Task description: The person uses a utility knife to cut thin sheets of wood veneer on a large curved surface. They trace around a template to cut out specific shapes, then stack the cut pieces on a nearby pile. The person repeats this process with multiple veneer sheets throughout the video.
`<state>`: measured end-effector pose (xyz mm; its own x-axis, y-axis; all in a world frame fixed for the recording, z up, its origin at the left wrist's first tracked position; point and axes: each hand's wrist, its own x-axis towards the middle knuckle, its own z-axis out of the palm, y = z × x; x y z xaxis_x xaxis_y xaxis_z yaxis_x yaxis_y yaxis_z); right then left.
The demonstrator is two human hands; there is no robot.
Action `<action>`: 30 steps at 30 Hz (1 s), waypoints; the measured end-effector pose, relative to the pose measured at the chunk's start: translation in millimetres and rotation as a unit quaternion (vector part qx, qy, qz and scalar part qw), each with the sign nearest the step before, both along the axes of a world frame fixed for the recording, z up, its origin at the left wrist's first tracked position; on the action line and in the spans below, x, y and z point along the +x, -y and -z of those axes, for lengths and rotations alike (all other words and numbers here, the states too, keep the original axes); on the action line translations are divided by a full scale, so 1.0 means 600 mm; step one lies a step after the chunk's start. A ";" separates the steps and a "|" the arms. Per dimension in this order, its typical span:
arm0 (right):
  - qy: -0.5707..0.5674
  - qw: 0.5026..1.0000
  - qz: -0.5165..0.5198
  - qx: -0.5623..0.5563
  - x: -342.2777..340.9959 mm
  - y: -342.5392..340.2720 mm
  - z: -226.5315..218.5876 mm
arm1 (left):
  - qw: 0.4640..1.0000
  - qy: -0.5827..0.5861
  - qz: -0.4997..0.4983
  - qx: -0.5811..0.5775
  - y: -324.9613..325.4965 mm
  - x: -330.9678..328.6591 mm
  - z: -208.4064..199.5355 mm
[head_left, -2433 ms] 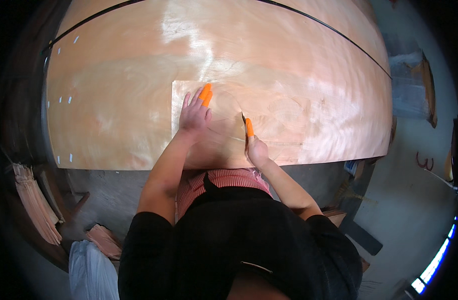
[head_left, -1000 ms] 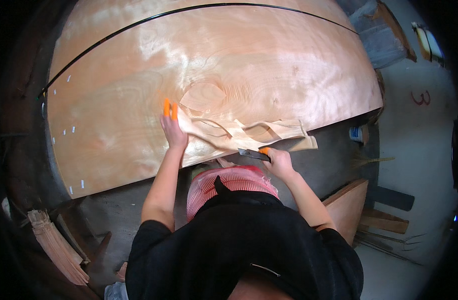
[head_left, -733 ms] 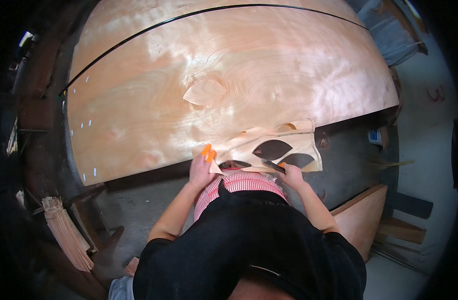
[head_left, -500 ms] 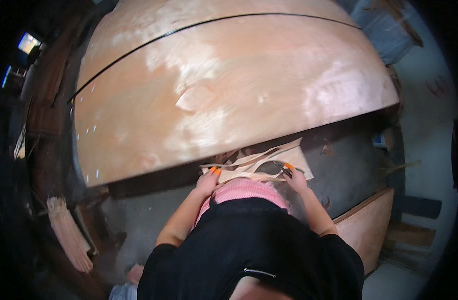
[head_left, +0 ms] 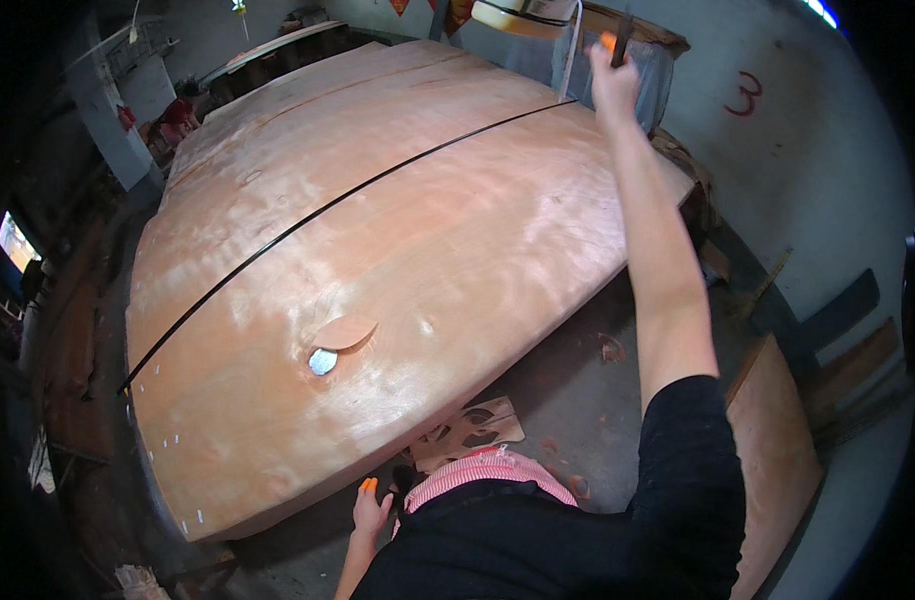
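My right hand (head_left: 615, 88) is raised at the far right end of my outstretched arm. It is closed around a dark, narrow tool (head_left: 624, 38), whose kind I cannot make out. Down by the near edge of the large wood veneer stack (head_left: 408, 240), my left hand (head_left: 371, 508) has its thumb and fingers apart, with nothing visible in them. Orange covers show on fingertips of both hands. A leaf-shaped veneer piece (head_left: 346, 332) rests on the stack beside a pale round spot (head_left: 323, 362). A veneer offcut with cut-out holes (head_left: 498, 420) lies low in front of me.
A long black strip (head_left: 318, 212) crosses the stack. Beyond my right hand hangs a pale yellowish container (head_left: 523, 18) near a plastic-covered stack (head_left: 653, 85). Wood boards (head_left: 773, 450) lean at the right, near the wall. Veneer scraps (head_left: 611, 348) lie on the dark floor.
Both hands have left the veneer offcut. My right hand has swung up and far to the right with the dark tool; my left has dropped lower. The view has turned, and the pale spot now shows.
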<state>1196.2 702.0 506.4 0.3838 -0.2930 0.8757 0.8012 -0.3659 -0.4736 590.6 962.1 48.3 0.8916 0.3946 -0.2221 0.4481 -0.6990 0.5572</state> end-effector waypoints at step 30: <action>-0.482 0.775 -0.350 0.210 0.048 -0.005 0.294 | 0.988 0.044 -0.116 -0.090 -0.121 0.051 -0.043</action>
<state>1224.8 705.1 330.2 0.9944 0.1008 -0.0331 -0.0663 0.3467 -0.9356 620.9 1034.6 73.9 0.8007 0.5519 -0.2331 0.5295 -0.4698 0.7064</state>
